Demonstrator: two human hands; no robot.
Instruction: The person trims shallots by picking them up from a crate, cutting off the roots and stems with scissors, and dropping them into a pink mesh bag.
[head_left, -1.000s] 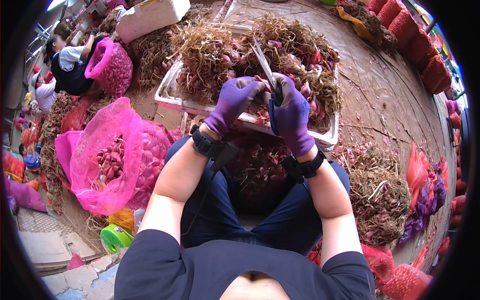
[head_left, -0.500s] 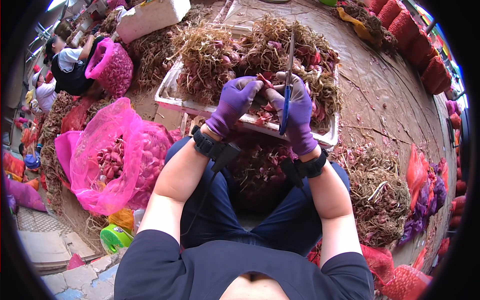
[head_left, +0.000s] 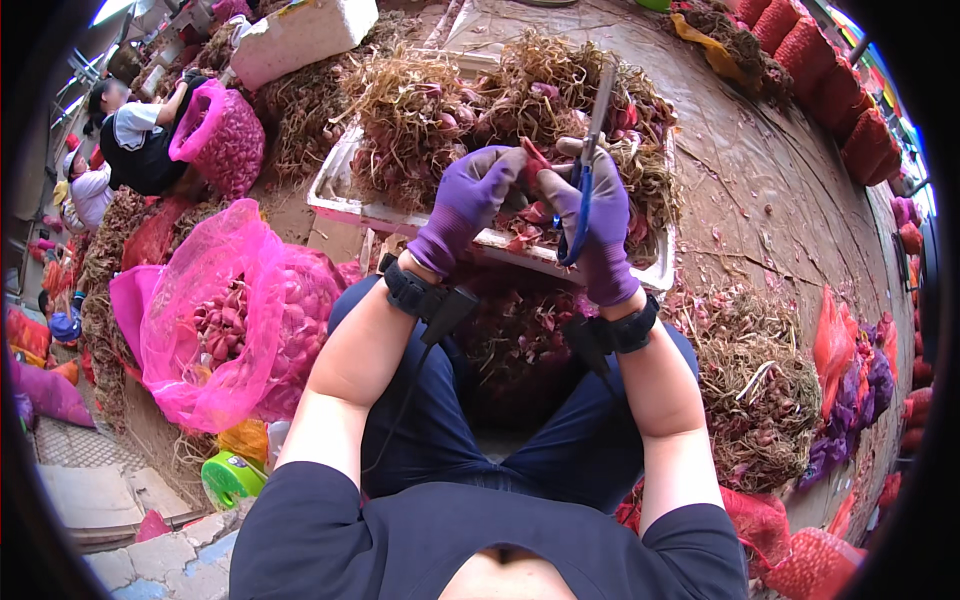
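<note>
The scissors (head_left: 587,185) have swung round: a second ago their blades (head_left: 602,105) leaned toward the upper left of the frame, half a second ago they stood nearly upright, and now they tilt to the upper right. The blades, seen as a narrow V at first, now show as one strip — and more of the blue handle's curve has come into sight. The right hand (head_left: 603,225) has shifted slightly to the right of the frame. Between the fingertips, the reddish piece (head_left: 536,157) now stands taller and more upright. At the upper left — a co-worker's (head_left: 140,150) head has dipped a little.
</note>
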